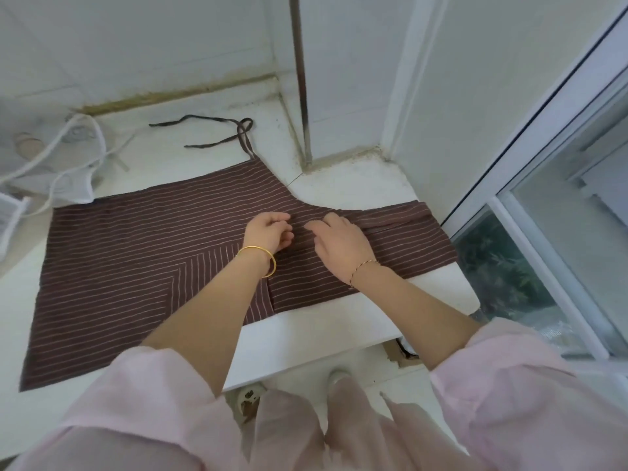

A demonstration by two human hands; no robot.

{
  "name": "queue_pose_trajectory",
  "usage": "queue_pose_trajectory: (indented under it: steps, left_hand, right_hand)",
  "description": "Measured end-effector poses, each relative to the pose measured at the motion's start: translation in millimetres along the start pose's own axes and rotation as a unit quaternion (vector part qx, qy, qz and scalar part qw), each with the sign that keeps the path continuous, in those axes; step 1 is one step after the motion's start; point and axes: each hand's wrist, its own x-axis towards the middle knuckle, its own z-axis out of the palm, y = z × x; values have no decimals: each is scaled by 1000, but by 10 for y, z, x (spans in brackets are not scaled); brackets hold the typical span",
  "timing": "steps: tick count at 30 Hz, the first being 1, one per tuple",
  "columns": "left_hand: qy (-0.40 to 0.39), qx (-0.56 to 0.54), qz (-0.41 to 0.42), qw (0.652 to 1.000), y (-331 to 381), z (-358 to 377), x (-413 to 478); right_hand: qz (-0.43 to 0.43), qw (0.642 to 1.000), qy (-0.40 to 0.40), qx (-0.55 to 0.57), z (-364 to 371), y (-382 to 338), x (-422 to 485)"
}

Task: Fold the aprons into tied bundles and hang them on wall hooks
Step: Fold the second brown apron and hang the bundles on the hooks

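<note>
Underlying left grip (268, 233), right grip (341, 248): apron (136, 266)

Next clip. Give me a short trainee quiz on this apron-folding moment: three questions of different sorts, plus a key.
1. True or false: the brown striped apron is already tied into a bundle.
2. Where do its dark ties lie? A) on the white counter beyond the apron; B) knotted around it; C) dangling off the counter's front edge.
3. Fill in: the plain gold bangle is on the ____ wrist.
Key: 1 false, it lies spread flat; 2 A; 3 left.
</note>
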Motion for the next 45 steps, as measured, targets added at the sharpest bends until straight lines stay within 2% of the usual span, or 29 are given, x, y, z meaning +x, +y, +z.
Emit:
queue_pose_trajectory:
  steps: [3, 8, 11, 14, 16, 19, 22, 26, 30, 31, 35, 37, 39, 41, 43, 44, 45]
  left_hand:
    - [40, 18, -14, 999, -14, -367, 120]
    - [123, 187, 53, 973, 125, -1118, 438]
    - [132, 352, 109, 920, 251, -1579, 712]
    - [113, 483, 152, 855, 355, -2014, 1003]
    - [92, 555, 156, 812, 399, -2186, 1128]
    - [50, 626, 136, 766, 420, -2409, 1291]
    - [36, 658, 144, 739, 393, -2544, 1393]
    - [4, 659, 148, 737, 440, -2646, 1497]
    - [-40, 668, 148, 728, 481, -2751, 1534]
    - [-50, 676, 156, 718, 494, -2791, 1519]
    - [-82, 755, 175, 626, 560, -2946, 1386]
    - [-75, 765, 181, 613, 562, -3003, 1275]
    - [-40, 751, 218, 622, 557, -3023, 1132]
    - [24, 722, 292, 627, 573, -3024, 971]
    - [61, 703, 367, 606, 539, -3024, 752]
    - [53, 699, 398, 592, 513, -3034, 674]
    - [32, 698, 428, 573, 431, -3023, 506]
  right_hand:
    - [46, 997, -63, -21, 9, -138, 206]
    - [58, 998, -7, -3, -116, -479, 814]
    - [36, 999, -8, 23, -67, -784, 1203]
    - [17, 999, -37, -4, 77, -1134, 1620]
    - [12, 997, -65, -37, 158, -1275, 1824]
    - [3, 987, -103, -122, 271, -1411, 2096]
    - [24, 975, -133, -179, 323, -1461, 2275]
    - [21, 961, -155, -228, 257, -1502, 2386]
    - [3, 960, -141, -241, 190, -1560, 2330]
    - [3, 961, -135, -240, 182, -1575, 2297]
    - [-13, 955, -139, -262, 70, -1620, 2148]
    - [-28, 948, -131, -289, -26, -1639, 2058]
    - [-25, 950, -84, -300, -143, -1674, 1929]
    - [-28, 952, 7, -304, -245, -1704, 1760]
    - [-39, 947, 95, -303, -354, -1760, 1486]
    - [-27, 954, 82, -288, -366, -1777, 1355]
    - [-11, 959, 37, -279, -340, -1779, 1119]
